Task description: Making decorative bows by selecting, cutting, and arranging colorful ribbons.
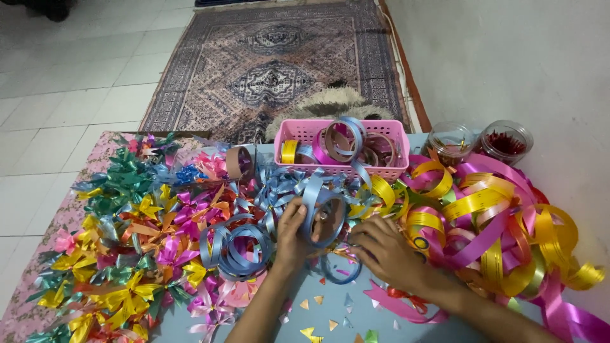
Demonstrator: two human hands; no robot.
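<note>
Scraps [316, 311] littered the near table; left hand [293, 232] gripped a blue loop [323, 216], right hand [387, 254] fingers curled on ribbon [495, 216]. Many bows [136, 248] lay finished left; much ribbon remained uncut right.

Home room, craft setup: patterned rug [273, 63] on white tiled floor [70, 70], low counter [356, 317] against plain wall [508, 57], piled with ribbon bows [127, 254].
</note>
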